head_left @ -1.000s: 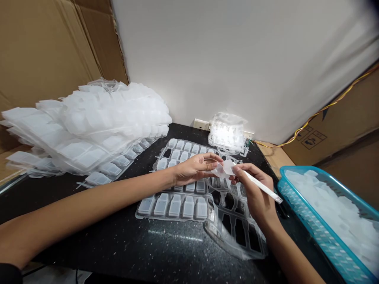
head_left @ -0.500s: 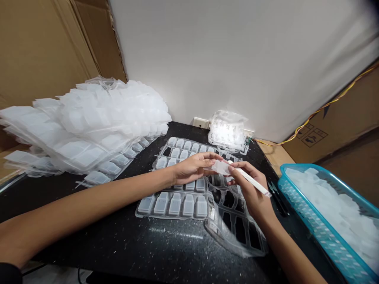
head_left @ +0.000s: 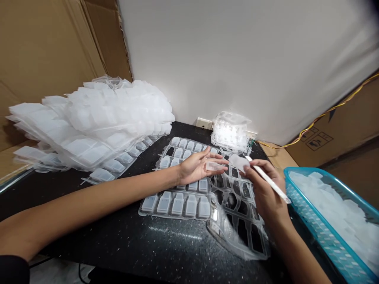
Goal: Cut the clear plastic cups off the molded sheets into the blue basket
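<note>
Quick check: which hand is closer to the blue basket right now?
Right. The right hand, gripping a white stick-like tool, is just left of the blue basket; the left hand is farther left, open over the moulded plastic sheet.

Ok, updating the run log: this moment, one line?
left hand: open, bearing clear piece | right hand: holding white stick, frosted piece | basket: frosted pieces
</note>
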Action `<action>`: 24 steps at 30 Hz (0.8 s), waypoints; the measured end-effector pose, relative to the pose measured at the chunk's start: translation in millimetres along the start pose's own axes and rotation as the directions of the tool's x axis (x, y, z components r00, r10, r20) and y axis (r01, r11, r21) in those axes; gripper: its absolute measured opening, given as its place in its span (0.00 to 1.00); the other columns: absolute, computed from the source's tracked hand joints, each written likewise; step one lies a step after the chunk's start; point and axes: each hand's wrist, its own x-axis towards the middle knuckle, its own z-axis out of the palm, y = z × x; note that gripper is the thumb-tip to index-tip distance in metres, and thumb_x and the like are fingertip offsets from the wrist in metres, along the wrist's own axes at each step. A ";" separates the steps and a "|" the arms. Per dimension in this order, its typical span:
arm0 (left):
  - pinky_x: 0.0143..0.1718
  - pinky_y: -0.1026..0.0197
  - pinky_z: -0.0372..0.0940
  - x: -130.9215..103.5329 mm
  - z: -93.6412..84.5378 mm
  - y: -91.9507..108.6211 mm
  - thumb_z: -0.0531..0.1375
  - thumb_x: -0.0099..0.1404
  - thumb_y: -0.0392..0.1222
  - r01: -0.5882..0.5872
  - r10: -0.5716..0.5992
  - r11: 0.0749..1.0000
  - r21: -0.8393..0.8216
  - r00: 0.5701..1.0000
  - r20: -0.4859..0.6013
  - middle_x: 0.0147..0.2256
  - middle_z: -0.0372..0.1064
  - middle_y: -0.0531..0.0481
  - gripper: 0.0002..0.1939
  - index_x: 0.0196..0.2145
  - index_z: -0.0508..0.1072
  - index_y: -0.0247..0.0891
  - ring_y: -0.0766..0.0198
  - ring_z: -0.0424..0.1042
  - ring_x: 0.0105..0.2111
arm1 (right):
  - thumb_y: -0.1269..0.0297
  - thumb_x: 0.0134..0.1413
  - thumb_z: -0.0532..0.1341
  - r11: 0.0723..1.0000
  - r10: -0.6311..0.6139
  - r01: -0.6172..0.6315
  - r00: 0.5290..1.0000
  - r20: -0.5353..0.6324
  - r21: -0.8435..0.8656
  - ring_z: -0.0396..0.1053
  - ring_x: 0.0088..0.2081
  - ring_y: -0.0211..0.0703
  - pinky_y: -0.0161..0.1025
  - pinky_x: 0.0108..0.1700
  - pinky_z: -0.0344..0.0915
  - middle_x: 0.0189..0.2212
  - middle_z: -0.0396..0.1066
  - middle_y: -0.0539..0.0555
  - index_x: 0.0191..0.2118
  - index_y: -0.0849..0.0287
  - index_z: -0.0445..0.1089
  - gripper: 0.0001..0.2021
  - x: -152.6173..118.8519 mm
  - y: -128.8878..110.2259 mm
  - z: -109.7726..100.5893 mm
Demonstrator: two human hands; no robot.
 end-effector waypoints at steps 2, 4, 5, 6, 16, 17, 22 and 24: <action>0.61 0.48 0.62 -0.9 0.1 0.7 0.49 0.76 0.50 0.005 -0.005 1.000 0.005 1.000 0.012 0.57 0.68 0.27 0.21 0.48 0.69 0.27 0.50 0.75 0.51 | 0.61 0.47 0.74 0.998 -0.005 0.009 0.998 -0.066 0.060 0.71 0.33 0.38 0.36 0.38 0.70 0.35 0.71 0.49 0.36 0.55 0.73 0.13 3.0 -1.0 -2.9; 0.62 0.48 0.61 -1.6 0.6 1.4 0.49 0.76 0.52 0.009 -0.010 1.000 0.016 1.000 0.012 0.58 0.67 0.27 0.22 0.49 0.68 0.27 0.50 0.75 0.52 | 0.60 0.46 0.74 0.998 -0.019 0.025 0.996 -0.088 0.064 0.71 0.34 0.39 0.37 0.38 0.70 0.36 0.71 0.49 0.37 0.55 0.72 0.14 3.0 -1.5 -3.0; 0.62 0.48 0.61 -1.8 0.9 1.7 0.49 0.76 0.52 0.010 -0.011 1.000 0.020 1.000 0.012 0.58 0.66 0.27 0.22 0.50 0.67 0.27 0.50 0.75 0.52 | 0.60 0.47 0.74 0.998 -0.038 0.041 0.995 -0.089 0.038 0.71 0.33 0.39 0.38 0.38 0.69 0.36 0.71 0.50 0.37 0.55 0.72 0.14 1.9 -1.7 -1.9; 0.62 0.48 0.61 -1.8 1.4 1.9 0.50 0.76 0.52 0.013 -0.013 1.000 0.022 1.000 0.014 0.58 0.66 0.26 0.23 0.51 0.67 0.26 0.50 0.75 0.52 | 0.59 0.48 0.73 0.998 -0.060 0.060 0.995 -0.079 -0.006 0.70 0.33 0.40 0.38 0.37 0.69 0.36 0.71 0.50 0.37 0.55 0.72 0.13 0.2 -1.9 -0.3; 0.59 0.46 0.64 -5.5 16.4 0.3 0.50 0.75 0.54 0.040 -0.039 0.999 -0.035 0.998 0.054 0.57 0.64 0.23 0.32 0.62 0.58 0.20 0.53 0.76 0.45 | 0.57 0.56 0.68 0.940 -0.227 0.214 0.974 -0.017 -0.266 0.67 0.31 0.39 0.37 0.33 0.63 0.35 0.73 0.51 0.38 0.55 0.72 0.09 -16.6 -9.3 16.8; 0.59 0.47 0.64 -6.3 18.0 0.2 0.50 0.75 0.54 0.045 -0.042 0.998 -0.051 0.998 0.047 0.58 0.63 0.22 0.33 0.63 0.56 0.20 0.52 0.76 0.46 | 0.56 0.55 0.69 0.941 -0.230 0.214 0.973 -0.031 -0.264 0.67 0.31 0.39 0.37 0.33 0.63 0.35 0.73 0.51 0.38 0.55 0.72 0.10 -16.2 -8.8 16.7; 0.61 0.48 0.62 -10.8 24.2 0.5 0.52 0.74 0.53 0.053 -0.053 0.992 -0.111 0.999 0.003 0.58 0.63 0.20 0.36 0.65 0.50 0.18 0.46 0.76 0.50 | 0.56 0.53 0.70 0.976 -0.177 0.160 0.977 -0.115 -0.148 0.70 0.34 0.41 0.40 0.38 0.67 0.36 0.72 0.51 0.39 0.56 0.71 0.13 -9.7 -0.4 12.5; 0.61 0.48 0.62 -12.1 25.8 0.0 0.52 0.74 0.53 0.054 -0.055 0.991 -0.124 0.998 -0.004 0.57 0.64 0.20 0.36 0.66 0.49 0.18 0.45 0.75 0.51 | 0.57 0.51 0.71 0.991 -0.128 0.122 0.982 -0.136 -0.054 0.70 0.33 0.40 0.40 0.38 0.68 0.35 0.70 0.49 0.40 0.55 0.71 0.14 -6.5 2.5 10.8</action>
